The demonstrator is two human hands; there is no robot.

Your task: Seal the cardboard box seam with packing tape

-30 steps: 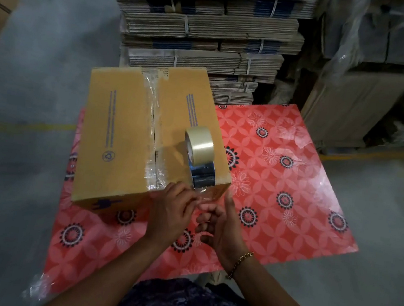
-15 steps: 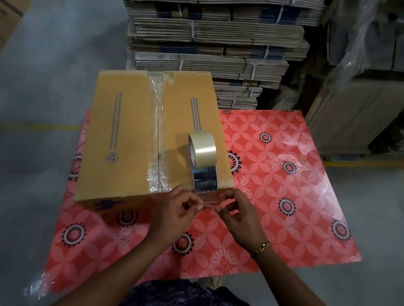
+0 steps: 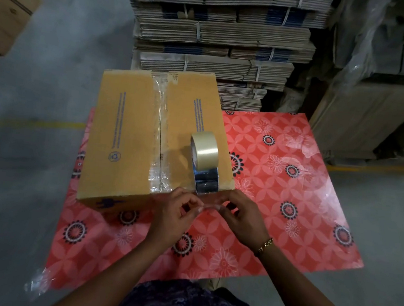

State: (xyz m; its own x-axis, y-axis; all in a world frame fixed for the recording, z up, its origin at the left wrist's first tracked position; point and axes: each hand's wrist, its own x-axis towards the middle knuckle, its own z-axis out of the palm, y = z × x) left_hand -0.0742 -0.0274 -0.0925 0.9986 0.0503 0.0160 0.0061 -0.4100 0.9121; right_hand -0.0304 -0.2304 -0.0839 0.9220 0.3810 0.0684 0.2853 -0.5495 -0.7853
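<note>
The cardboard box point(image 3: 152, 137) sits on the left part of the red patterned table point(image 3: 292, 188), and clear tape already covers its seam point(image 3: 159, 133). The tape dispenser point(image 3: 203, 163) stands on the near right corner of the box, probably parked so both hands are free. The left hand point(image 3: 176, 215) and right hand point(image 3: 241, 215) each pinch one end of a short tape strip point(image 3: 208, 206), stretched between them. A second ago the right hand was open.
</note>
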